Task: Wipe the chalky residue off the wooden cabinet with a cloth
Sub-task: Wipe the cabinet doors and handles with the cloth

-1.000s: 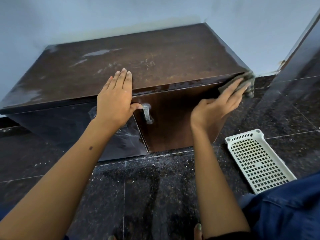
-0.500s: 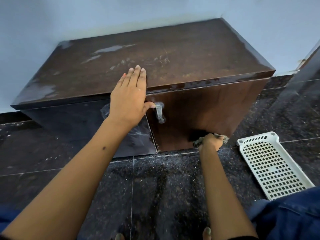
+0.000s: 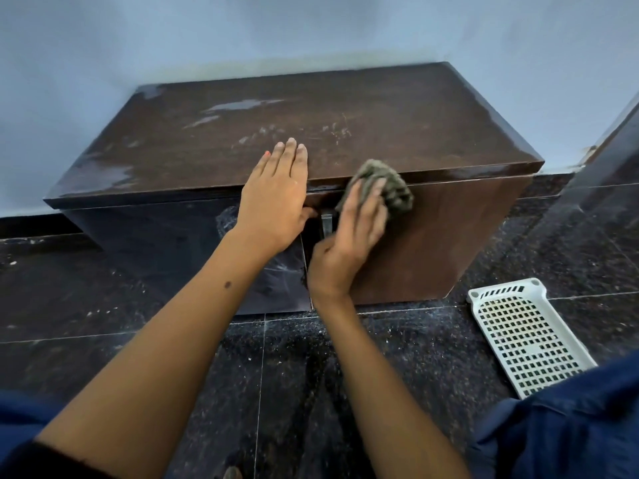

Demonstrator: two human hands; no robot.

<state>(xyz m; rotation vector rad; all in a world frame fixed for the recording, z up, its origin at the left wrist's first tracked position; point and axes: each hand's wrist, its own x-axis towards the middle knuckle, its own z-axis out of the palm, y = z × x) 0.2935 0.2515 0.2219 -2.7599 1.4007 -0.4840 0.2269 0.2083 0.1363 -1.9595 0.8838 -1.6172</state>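
Head view: low dark wooden cabinet (image 3: 345,133) against pale blue wall (image 3: 311,29), standing on dark speckled floor tiles (image 3: 294,375). Whitish chalky residue (image 3: 238,106) streaked across cabinet top, mostly left and centre. Left hand (image 3: 276,198) flat on top's front edge, fingers straight and together, thumb below edge. Right hand (image 3: 349,236) presses crumpled grey cloth (image 3: 387,184) against upper front panel, fingers spread over it, just right of metal handle (image 3: 326,221). White perforated plastic tray (image 3: 525,340) on floor, right of cabinet.
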